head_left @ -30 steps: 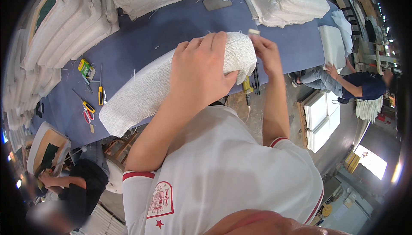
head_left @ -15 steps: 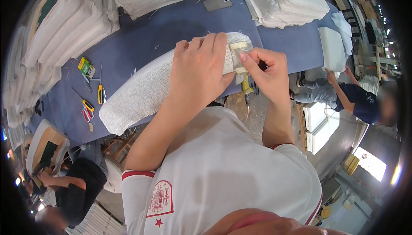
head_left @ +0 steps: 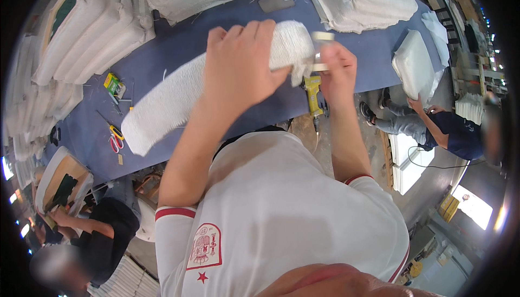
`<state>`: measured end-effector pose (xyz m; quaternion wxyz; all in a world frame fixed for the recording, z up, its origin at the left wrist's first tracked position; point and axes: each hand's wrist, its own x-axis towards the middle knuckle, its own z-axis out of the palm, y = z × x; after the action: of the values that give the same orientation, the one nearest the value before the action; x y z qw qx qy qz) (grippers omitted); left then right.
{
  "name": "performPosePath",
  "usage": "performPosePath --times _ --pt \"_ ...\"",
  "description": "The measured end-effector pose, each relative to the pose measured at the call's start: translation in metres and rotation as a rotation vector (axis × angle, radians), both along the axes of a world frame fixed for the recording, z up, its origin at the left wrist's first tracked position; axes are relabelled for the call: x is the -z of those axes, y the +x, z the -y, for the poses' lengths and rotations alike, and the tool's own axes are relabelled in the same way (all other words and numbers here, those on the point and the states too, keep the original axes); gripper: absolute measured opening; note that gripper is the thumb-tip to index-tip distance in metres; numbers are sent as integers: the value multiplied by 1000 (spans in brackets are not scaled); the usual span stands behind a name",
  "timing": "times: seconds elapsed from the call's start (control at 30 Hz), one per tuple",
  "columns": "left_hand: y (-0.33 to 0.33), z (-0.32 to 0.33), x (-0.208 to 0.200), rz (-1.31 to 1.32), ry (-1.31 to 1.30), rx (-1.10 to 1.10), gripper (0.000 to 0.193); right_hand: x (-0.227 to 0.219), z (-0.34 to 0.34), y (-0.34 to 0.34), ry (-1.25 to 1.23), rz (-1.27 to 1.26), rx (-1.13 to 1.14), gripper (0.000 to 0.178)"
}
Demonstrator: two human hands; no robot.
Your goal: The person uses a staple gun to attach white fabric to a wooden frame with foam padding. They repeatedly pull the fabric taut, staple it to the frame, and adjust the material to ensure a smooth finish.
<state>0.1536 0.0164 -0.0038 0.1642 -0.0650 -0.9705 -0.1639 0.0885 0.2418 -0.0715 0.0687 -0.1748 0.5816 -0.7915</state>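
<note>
A long curved padded piece in white woven fabric lies slanted across the table. My left hand is wrapped over its middle, thumb on the near edge. At its right end, loose fabric bunches below the rounded tip. My right hand is closed beside that end, its fingers blurred by motion. Between those fingers and the tip shows a small object with two cream-coloured ends; its kind is hard to tell. Just below, a yellow air tool sits at the table edge with a hose.
Stacks of white padded pieces line the table's far side, near a phone. Scissors, a screwdriver and a green-yellow box lie left. One person works at lower left, another at right.
The padded piece's right end has risen away from me and tilted. My right hand has pulled the cream-ended object slightly right, off the piece's end, exposing more of the yellow air tool.
</note>
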Motion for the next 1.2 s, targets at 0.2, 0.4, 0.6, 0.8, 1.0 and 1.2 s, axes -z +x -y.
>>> performPosePath --times 0.2,0.4,0.6,0.8,1.0,1.2 --pt "-62 68 -1 -3 36 62 74 233 7 2 188 827 216 31" --pt "-104 106 -3 119 -187 142 72 318 -27 57 1185 -190 326 56" --pt "-115 110 -4 134 -303 131 70 314 -90 79 1472 -124 504 83" --pt "-118 113 10 52 -342 128 71 272 -81 9 992 570 342 54" --pt "-120 114 17 -35 -336 122 77 81 11 -15 153 464 -91 20" --pt "-117 114 9 47 -368 139 84 4 111 3 344 -337 308 22"
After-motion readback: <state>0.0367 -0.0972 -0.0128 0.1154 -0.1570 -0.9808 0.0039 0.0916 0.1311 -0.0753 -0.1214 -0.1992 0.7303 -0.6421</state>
